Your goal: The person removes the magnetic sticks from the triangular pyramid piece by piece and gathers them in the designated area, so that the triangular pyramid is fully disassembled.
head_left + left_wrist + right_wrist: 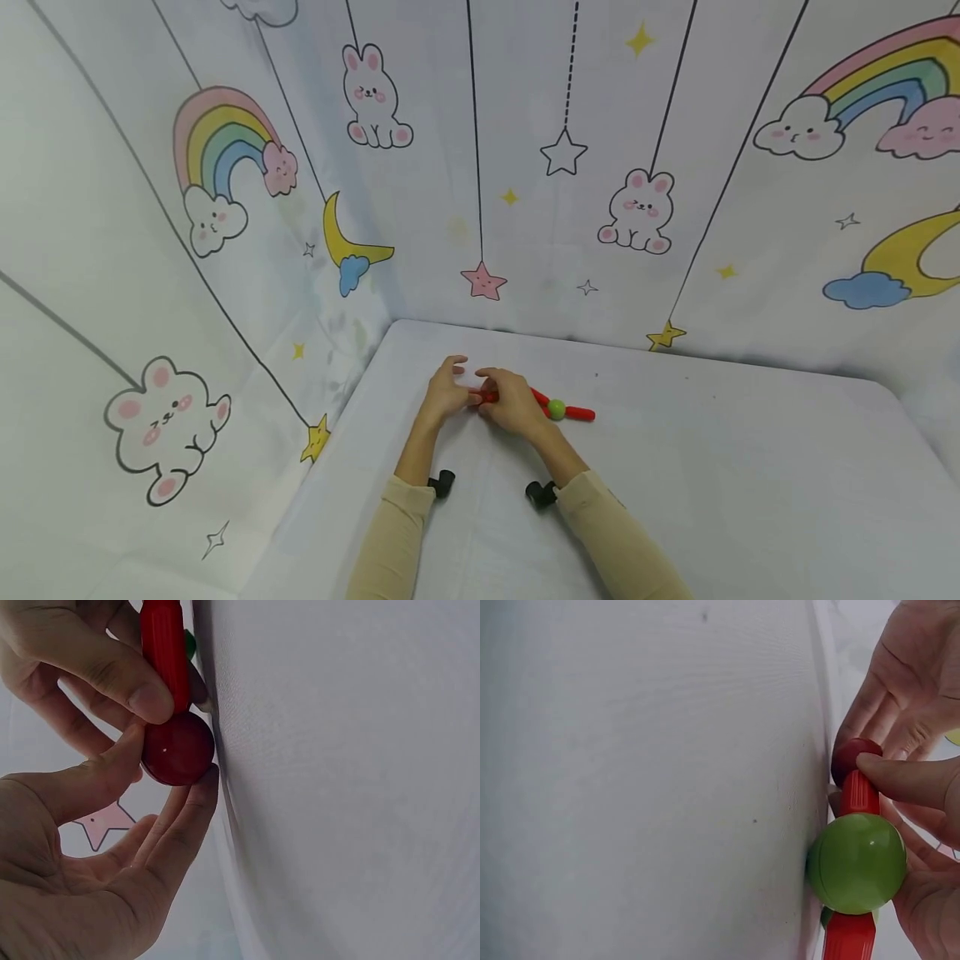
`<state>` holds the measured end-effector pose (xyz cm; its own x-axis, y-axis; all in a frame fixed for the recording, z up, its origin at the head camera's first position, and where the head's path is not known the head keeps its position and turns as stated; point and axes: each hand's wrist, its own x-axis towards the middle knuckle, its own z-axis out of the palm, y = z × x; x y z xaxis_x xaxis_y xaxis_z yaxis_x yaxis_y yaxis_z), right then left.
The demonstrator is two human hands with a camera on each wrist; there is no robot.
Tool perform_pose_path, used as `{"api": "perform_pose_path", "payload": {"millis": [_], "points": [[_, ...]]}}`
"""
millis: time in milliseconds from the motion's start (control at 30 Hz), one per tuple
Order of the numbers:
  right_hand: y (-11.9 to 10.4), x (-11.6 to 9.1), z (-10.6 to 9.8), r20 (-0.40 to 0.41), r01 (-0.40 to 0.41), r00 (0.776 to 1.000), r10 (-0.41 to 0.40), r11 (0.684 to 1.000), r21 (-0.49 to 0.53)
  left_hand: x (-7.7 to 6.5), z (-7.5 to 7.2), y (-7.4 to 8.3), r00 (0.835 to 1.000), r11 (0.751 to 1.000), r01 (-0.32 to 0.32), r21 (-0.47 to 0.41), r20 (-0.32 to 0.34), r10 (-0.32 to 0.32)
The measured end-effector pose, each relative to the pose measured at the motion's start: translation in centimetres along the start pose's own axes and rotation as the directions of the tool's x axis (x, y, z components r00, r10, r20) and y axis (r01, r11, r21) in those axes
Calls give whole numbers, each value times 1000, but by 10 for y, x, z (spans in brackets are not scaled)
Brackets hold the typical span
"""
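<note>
My left hand (444, 395) pinches a red ball (178, 750) between thumb and fingertips. My right hand (513, 403) holds a red ridged rod (165, 656) whose end meets that ball. In the right wrist view, the rod's other end joins a large green ball (859, 862), and another red rod (849, 939) leaves the ball's near side. From the head view, the green ball (557, 409) lies right of my right hand, with red rods (580, 413) attached. Part of the held rod is hidden by my fingers.
A white-covered table (720, 475) extends to the right and toward me. Behind it hangs a white cloth backdrop (420, 208) printed with rabbits, stars and rainbows. Black wrist cameras (542, 495) sit at both sleeve cuffs.
</note>
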<state>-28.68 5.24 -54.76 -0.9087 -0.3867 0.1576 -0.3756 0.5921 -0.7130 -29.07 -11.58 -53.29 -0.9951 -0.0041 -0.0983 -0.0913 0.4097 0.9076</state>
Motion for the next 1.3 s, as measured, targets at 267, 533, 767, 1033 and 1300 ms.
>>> {"api": "perform_pose_path", "payload": {"millis": [267, 533, 767, 1033, 1300], "points": [[0, -2, -3, 5, 10, 1000, -10, 1000, -15, 0, 2, 0, 1000, 1000, -6, 27, -5, 7], [1, -4, -10, 34, -9, 999, 9, 1000, -1, -1, -14, 0, 995, 1000, 10, -13, -95, -11], [4, -8, -11, 24, -1, 1000, 1, 1000, 21, 2, -19, 3, 999, 999, -5, -46, -53, 3], [1, -12, -12, 51, 22, 998, -22, 1000, 1, 8, -26, 0, 997, 1000, -14, -26, -70, 12], [-7, -15, -18, 60, 60, 996, -59, 998, -20, 25, -34, -5, 996, 1000, -21, 1, -92, 21]]}}
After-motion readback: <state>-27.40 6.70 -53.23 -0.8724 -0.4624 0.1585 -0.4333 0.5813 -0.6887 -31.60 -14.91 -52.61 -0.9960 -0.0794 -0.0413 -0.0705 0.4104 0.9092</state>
